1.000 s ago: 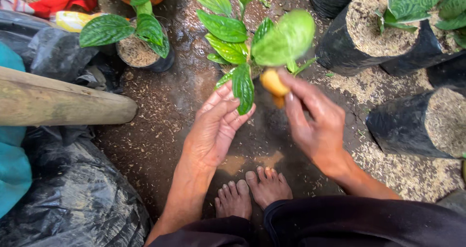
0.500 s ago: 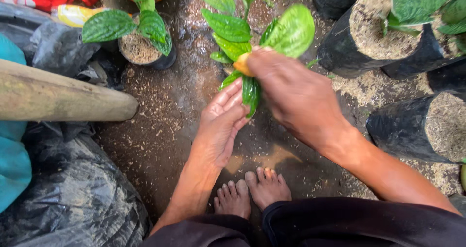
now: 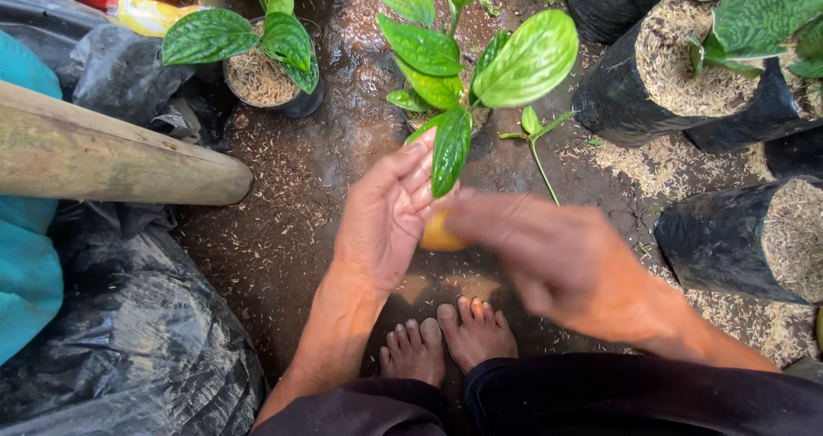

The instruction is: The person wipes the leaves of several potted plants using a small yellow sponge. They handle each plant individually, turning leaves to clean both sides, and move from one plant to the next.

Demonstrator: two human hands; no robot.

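Observation:
My left hand (image 3: 386, 217) is stretched forward, palm turned right, fingers apart, just below the lowest leaf of a small green plant (image 3: 467, 67). My right hand (image 3: 549, 252), blurred by motion, holds a small yellow-orange object (image 3: 441, 233) and presses it against the left palm. The plant's stem and base are hidden behind its leaves. My bare feet (image 3: 450, 337) stand on the wet soil below the hands.
A thick wooden pole (image 3: 111, 157) juts in from the left over crumpled black plastic (image 3: 129, 342). A potted plant (image 3: 270, 63) stands at top left. Black grow bags (image 3: 686, 76) filled with husk line the right side. A small seedling (image 3: 536, 136) rises beside the plant.
My right hand has come down from the plant's leaves to the left palm, carrying the yellow-orange object. The left hand has stayed nearly still.

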